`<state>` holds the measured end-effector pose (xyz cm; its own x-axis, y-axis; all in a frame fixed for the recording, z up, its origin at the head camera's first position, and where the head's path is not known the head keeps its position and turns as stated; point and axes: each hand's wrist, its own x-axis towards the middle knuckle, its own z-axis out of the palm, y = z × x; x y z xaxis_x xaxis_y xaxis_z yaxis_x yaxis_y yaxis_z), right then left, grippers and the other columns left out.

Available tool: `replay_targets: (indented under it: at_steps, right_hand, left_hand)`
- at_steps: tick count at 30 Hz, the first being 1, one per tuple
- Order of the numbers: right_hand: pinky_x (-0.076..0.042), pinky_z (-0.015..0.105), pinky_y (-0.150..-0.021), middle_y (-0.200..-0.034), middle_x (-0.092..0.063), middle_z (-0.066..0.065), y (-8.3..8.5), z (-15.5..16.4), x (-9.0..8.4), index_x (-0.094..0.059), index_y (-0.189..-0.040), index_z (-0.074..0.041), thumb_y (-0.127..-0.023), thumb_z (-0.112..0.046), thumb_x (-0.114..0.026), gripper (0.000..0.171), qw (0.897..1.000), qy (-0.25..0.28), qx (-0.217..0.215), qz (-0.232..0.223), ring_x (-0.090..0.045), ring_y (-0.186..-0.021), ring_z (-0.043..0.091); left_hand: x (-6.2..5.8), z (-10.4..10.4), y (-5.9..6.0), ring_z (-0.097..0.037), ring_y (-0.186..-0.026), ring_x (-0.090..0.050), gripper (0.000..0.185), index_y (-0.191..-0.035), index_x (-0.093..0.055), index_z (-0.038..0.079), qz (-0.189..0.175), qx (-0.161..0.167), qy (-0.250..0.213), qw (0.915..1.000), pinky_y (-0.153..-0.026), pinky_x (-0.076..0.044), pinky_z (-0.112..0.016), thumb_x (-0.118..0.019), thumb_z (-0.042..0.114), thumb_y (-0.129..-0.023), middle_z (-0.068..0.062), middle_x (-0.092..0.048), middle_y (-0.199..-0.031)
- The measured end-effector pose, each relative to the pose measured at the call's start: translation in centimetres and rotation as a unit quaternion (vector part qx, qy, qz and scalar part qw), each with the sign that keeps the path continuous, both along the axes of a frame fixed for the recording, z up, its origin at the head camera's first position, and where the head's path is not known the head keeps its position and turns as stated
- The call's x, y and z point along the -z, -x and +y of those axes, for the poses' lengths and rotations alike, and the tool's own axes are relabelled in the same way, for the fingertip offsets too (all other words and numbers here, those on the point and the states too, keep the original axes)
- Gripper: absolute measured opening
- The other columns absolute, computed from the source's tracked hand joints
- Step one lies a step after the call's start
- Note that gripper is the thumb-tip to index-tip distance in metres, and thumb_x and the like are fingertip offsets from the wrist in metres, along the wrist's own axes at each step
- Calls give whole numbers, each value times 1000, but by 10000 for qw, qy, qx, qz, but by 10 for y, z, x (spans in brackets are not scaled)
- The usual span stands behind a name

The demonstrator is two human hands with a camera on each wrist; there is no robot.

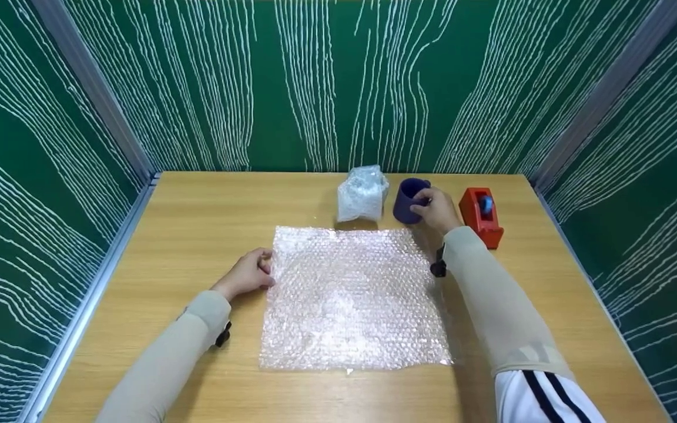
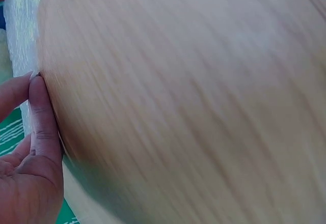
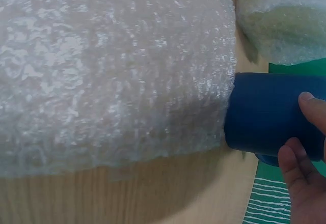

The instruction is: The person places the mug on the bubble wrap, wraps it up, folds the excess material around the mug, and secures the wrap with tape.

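A square sheet of bubble wrap (image 1: 353, 296) (image 3: 112, 71) lies flat in the middle of the wooden table (image 1: 197, 217). My left hand (image 1: 249, 274) (image 2: 30, 152) rests at the sheet's left edge, fingers touching it. My right hand (image 1: 437, 208) (image 3: 303, 168) grips a dark blue cup (image 1: 407, 200) (image 3: 272, 113) standing just beyond the sheet's far right corner. A bundle wrapped in bubble wrap (image 1: 363, 194) (image 3: 282, 18) stands left of the cup.
A red tape dispenser (image 1: 482, 216) sits right of the cup near the table's right edge. Green patterned walls enclose the table on three sides. Bare wood shows left of the sheet and along the front edge.
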<state>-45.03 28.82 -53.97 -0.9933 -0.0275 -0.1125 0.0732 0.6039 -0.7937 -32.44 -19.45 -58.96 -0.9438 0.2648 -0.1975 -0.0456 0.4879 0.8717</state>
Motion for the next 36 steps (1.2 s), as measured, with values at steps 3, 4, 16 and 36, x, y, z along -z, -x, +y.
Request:
replay_targets:
  at_steps: [3,4,16,36]
  right_hand:
    - [-46,59,-122,-156,-55,23,-7,0,1,-66,-133,-3,-107,-10,-69,27,10000,5,26,-16,-51,-142,41]
    - [-46,59,-123,-155,-56,22,-9,-1,2,-66,-132,-4,-106,-10,-70,27,10000,0,39,22,-51,-141,41]
    - [-56,55,-105,-129,-69,26,-26,-1,-17,-71,-120,3,-104,-6,-72,19,9931,-287,-370,1077,-62,-118,37]
    - [-56,35,-91,-116,-72,20,-78,-8,-45,-76,-109,-1,-98,-3,-79,12,9782,-315,-1329,1564,-61,-102,32]
  left_hand:
    - [0,0,-2,-14,-79,-59,76,-154,-44,-12,-5,44,5,10000,-71,-60,-24,-75,-11,-85,-10,-58,-99]
    - [0,0,-3,-15,-79,-59,76,-155,-44,-12,-9,55,10,10000,-71,-60,-24,-75,-11,-85,-10,-58,-99]
    - [-2,1,-5,-13,-77,-58,74,-155,-43,-11,-26,66,49,10000,-69,-56,-22,-74,-9,-87,-8,-57,-98]
    - [-5,0,-2,-14,-79,-56,76,-155,-43,-10,-26,67,139,9999,-67,-55,-22,-74,-10,-86,-7,-56,-98]
